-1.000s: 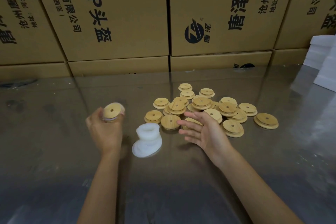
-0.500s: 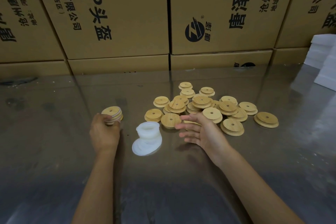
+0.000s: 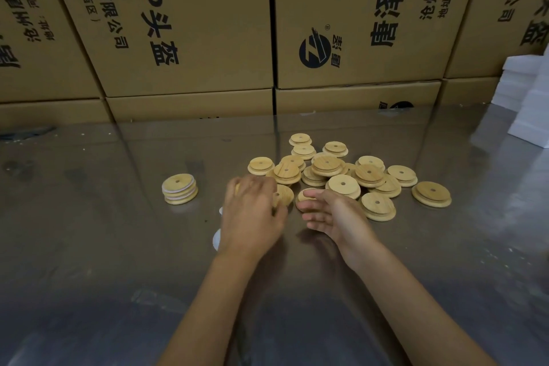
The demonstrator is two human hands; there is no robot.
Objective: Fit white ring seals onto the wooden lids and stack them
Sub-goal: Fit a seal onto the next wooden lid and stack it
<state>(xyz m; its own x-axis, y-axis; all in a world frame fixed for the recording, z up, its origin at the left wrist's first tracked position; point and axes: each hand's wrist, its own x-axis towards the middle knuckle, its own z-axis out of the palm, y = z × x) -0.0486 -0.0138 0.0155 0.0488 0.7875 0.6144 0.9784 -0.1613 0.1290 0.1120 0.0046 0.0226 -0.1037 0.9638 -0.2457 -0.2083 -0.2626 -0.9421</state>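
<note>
Round bamboo lids with center holes heaped mid-bench, sealed stack left, white rings under left hand, grip unclear; right hand spread; cardboard boxes printed "头盔" behind.

dim warm light | soft glare on table | left hand motion-blurred | edges bowed
</note>
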